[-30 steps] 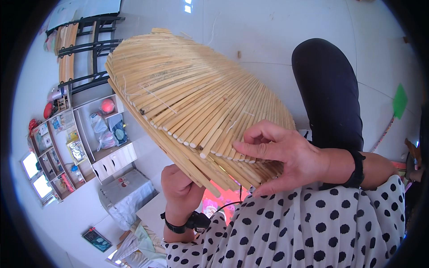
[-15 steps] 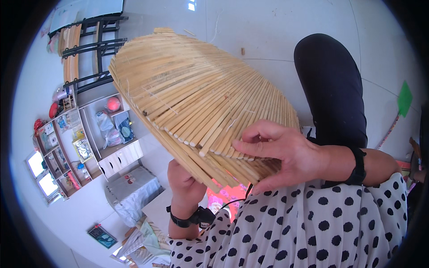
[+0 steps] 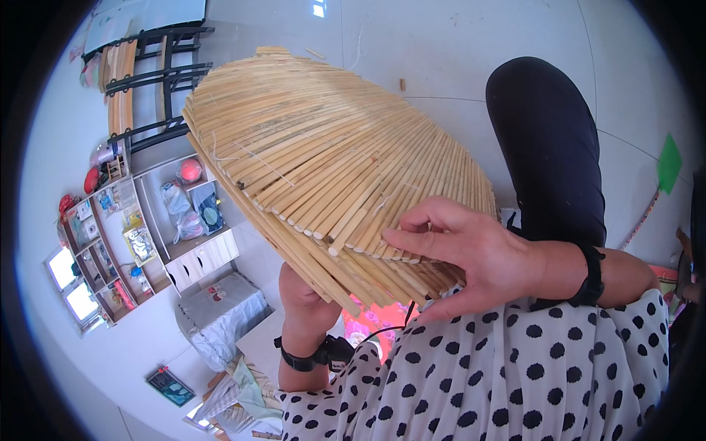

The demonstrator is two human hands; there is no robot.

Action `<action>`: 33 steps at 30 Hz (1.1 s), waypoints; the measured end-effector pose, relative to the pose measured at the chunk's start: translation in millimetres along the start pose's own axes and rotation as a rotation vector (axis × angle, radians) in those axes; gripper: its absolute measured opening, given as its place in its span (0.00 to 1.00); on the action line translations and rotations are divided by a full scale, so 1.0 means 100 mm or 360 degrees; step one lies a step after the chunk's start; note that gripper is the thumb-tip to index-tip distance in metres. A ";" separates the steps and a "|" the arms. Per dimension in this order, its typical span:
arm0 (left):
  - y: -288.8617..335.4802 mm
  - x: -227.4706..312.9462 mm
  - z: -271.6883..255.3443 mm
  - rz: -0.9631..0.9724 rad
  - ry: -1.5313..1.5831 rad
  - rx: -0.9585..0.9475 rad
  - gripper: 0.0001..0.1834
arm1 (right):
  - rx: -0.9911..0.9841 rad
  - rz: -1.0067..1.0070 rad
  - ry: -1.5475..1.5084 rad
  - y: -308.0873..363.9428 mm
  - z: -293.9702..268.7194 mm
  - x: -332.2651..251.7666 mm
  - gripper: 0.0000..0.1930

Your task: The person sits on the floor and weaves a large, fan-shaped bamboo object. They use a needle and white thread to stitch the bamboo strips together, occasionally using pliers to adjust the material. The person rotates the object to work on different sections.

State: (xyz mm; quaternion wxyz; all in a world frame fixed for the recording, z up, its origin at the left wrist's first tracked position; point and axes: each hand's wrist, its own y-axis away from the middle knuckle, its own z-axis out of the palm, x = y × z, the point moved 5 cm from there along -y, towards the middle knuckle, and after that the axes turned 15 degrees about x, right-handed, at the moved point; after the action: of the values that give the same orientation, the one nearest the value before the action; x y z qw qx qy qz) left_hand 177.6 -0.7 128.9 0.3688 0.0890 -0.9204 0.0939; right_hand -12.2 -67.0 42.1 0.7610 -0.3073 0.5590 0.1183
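A bundle of straw-coloured reed stalks, bound side by side with thin thread into a fan-like mat (image 3: pixel 346 140), is held up in front of me. Its layers overlap along the near lower edge, where cut round ends show. My left hand (image 3: pixel 300 290) grips the mat from beneath at that edge, most of its fingers hidden behind the stalks. On top, my right hand (image 3: pixel 467 246) pinches at the stalk ends near the right of the edge, thumb and forefinger together beside a short white thread. The other right fingers curl by the lower layer.
My dark-clad knee (image 3: pixel 544 140) is right of the mat. A green fly swatter (image 3: pixel 668 165) lies farther right. To the left stand black metal frames (image 3: pixel 158 81), a shelf unit (image 3: pixel 158 220) with bags and a pink ball, and a cloth-covered box (image 3: pixel 220 309). Bits of stalk lie on the tiled floor.
The whole view has shifted slightly. Both hands keep nearly the same hold on the mat; a loose thread at its left edge now curls more visibly.
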 end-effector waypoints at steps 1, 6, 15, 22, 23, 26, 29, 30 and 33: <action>0.00 0.01 0.00 0.0008 -0.0012 -0.0010 0.11 | 0.0001 -0.0012 0.0022 0.00 0.00 -0.01 0.41; 0.00 0.00 0.02 -0.0256 0.0024 -0.0043 0.13 | -0.0022 -0.0027 0.0118 0.01 0.00 -0.04 0.42; -0.02 -0.16 0.18 -0.0721 0.0708 -0.0074 0.18 | 0.0102 -0.0120 0.0461 -0.01 0.00 -0.26 0.40; -0.15 -0.09 0.26 -0.0420 0.0691 -0.0307 0.26 | 0.0317 -0.0250 0.1107 0.00 0.15 -0.44 0.33; -0.17 -0.08 0.29 -0.0397 0.0700 -0.0324 0.26 | 0.0344 -0.0240 0.1164 0.00 0.15 -0.44 0.32; -0.19 -0.02 0.33 -0.0570 0.0786 -0.0346 0.23 | 0.0415 -0.0177 0.1274 0.00 0.19 -0.51 0.29; -0.21 -0.11 0.35 -0.0483 0.0808 -0.0426 0.22 | 0.0453 -0.0160 0.1375 0.01 0.21 -0.53 0.28; -0.21 -0.09 0.38 -0.0595 0.0870 -0.0359 0.20 | 0.0461 -0.0165 0.1412 0.01 0.22 -0.53 0.28; -0.29 -0.03 0.39 -0.0715 0.0859 -0.0615 0.14 | 0.0566 -0.0106 0.1475 0.03 0.21 -0.54 0.27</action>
State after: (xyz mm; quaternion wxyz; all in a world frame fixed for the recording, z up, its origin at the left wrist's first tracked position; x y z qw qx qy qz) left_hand 160.4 -37.7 101.9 0.6186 0.1891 -0.7489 -0.1440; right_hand -15.9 -43.3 94.9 0.4764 -0.2108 0.8399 -0.1523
